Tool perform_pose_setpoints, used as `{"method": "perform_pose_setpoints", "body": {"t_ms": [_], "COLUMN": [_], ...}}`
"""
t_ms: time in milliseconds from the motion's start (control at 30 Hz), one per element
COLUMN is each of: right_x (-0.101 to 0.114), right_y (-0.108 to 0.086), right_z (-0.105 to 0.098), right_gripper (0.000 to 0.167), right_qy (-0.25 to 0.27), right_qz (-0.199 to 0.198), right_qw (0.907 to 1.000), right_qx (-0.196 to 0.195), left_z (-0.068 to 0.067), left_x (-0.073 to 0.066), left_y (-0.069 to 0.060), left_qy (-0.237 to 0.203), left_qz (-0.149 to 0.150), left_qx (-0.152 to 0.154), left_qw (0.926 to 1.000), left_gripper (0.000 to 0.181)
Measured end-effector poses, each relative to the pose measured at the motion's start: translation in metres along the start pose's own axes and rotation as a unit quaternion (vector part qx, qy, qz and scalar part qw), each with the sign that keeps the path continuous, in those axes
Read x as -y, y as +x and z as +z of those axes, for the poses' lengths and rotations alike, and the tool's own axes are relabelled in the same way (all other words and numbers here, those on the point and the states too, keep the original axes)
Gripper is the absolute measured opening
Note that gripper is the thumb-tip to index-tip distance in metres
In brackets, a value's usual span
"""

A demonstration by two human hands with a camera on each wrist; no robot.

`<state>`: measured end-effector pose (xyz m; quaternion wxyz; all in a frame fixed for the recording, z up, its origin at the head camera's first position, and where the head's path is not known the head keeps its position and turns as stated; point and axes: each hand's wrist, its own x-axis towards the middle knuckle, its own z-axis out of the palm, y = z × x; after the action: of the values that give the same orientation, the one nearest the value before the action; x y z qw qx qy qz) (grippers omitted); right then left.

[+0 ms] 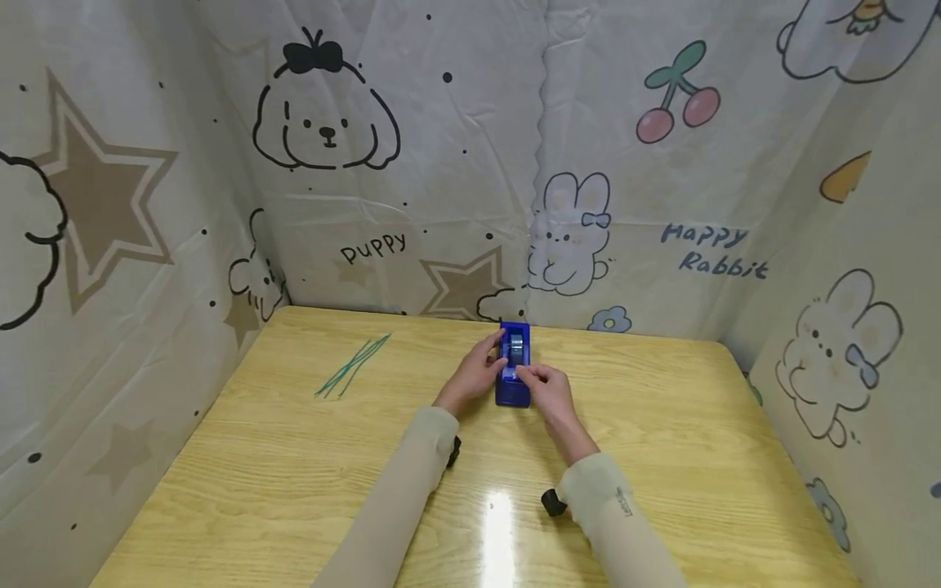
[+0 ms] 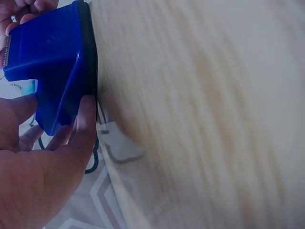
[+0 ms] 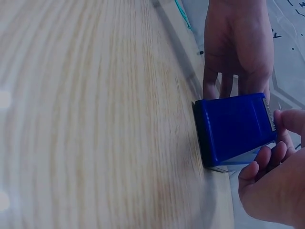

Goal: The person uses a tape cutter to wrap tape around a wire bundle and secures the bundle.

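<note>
A blue tape dispenser [image 1: 513,394] stands on the table with a roll of clear tape [image 1: 517,347] in it. My left hand [image 1: 474,377] grips the far part of the dispenser from the left, the thumb on one side and the fingers round the other in the left wrist view. At the near end, my right hand [image 1: 550,394] has its thumb and forefinger pinched together at the serrated cutter [image 3: 269,114]. They appear to hold the tape's end, though the clear strip is hardly visible. The right hand's other fingers are curled.
Several thin green sticks or strips [image 1: 353,366] lie crossed on the left of the wooden table [image 1: 294,490]. A printed cloth [image 1: 470,122] hangs behind the table and along both sides. The dispenser stands close to the table's far edge.
</note>
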<state>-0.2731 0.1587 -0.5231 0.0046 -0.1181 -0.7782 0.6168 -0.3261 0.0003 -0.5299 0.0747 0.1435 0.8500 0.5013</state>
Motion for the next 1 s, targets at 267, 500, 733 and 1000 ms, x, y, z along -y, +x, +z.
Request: {"method": "perform_pose_setpoints", "body": {"t_ms": [267, 500, 733, 1000], "right_x": [0.000, 0.000, -0.003, -0.002], "right_y": [-0.002, -0.006, -0.011, -0.017], "right_z": [0.000, 0.000, 0.000, -0.001], "right_gripper": [0.028, 0.025, 0.023, 0.024], "right_qy": [0.001, 0.008, 0.002, -0.002], "right_qz": [0.000, -0.006, -0.003, 0.004], "right_qw": [1.0000, 0.9999, 1.0000, 1.0000], "right_qx": [-0.004, -0.004, -0.007, -0.006], "left_z": [0.000, 0.001, 0.002, 0.002], "left_x": [-0.001, 0.001, 0.004, 0.003], "left_y": [0.000, 0.002, 0.001, 0.001], "left_qy": [0.005, -0.007, -0.007, -0.006], "left_qz": [-0.001, 0.007, 0.006, 0.013], "left_qx": [-0.004, -0.004, 0.003, -0.003], "left_qw": [1.0000, 0.9999, 0.9999, 0.9999], "left_gripper": [0.059, 0.060, 0.060, 0.060]}}
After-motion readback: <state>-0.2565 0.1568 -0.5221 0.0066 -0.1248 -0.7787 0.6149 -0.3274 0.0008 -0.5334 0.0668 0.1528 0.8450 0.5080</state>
